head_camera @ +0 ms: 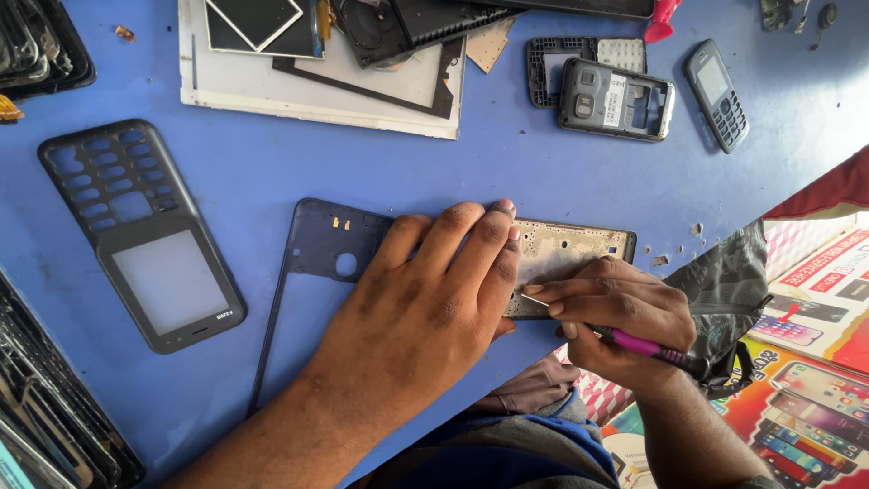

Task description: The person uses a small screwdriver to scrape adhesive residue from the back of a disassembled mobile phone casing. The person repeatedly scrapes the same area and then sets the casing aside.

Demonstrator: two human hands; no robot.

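Pinning phone frame (570,258) w/ left hand (425,308), right hand (615,317) gripping tool (634,342)

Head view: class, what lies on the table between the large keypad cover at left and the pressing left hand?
A dark blue phone back frame, partly under the left hand.

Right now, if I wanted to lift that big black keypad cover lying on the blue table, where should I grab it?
Probably by its two long side rails, about mid-length, coming from above. The black plastic keypad cover lies flat and alone on the blue table; its key grid and window are thin, open cut-outs, likely weaker than the solid edges.
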